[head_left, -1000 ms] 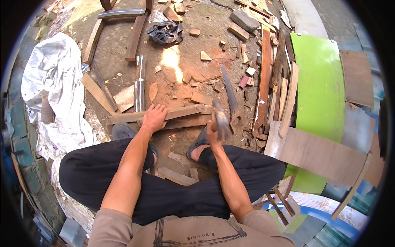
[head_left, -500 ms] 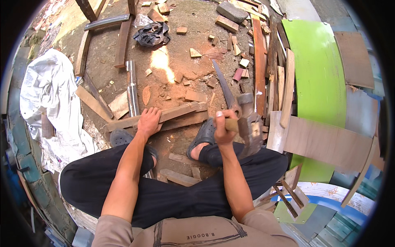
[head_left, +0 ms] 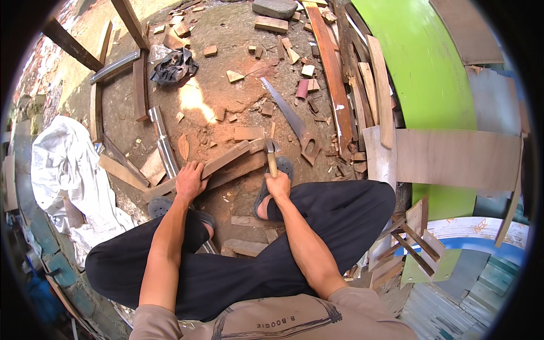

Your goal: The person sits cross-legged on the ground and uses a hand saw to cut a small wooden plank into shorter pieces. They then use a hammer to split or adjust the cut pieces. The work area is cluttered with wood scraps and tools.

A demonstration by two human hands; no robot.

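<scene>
My right hand (head_left: 277, 186) is wrapped around the wooden handle of a hammer (head_left: 273, 165). The hammer's metal head is beside the right end of the wooden pieces in front of me; whether it touches them I cannot tell. With fingers curled over its top, my left hand (head_left: 191, 180) holds a long strip of wood (head_left: 225, 158), which slants up to the right. A second wooden piece (head_left: 238, 169) lies alongside it, on the side nearer me. Both pieces are between my feet in grey clogs (head_left: 285, 168).
A handsaw (head_left: 292, 118) lies on the ground beyond the hammer. Offcuts and planks (head_left: 334, 85) are strewn at the far right, near a green panel (head_left: 430, 73). White cloth (head_left: 73, 175) is at the left, and a wooden frame (head_left: 140, 85) stands at the far left.
My right hand has brought the hammer from the right, in motion, inward to the end of the wood. My left hand stays on the strip. The whole view has shifted and turned somewhat.
</scene>
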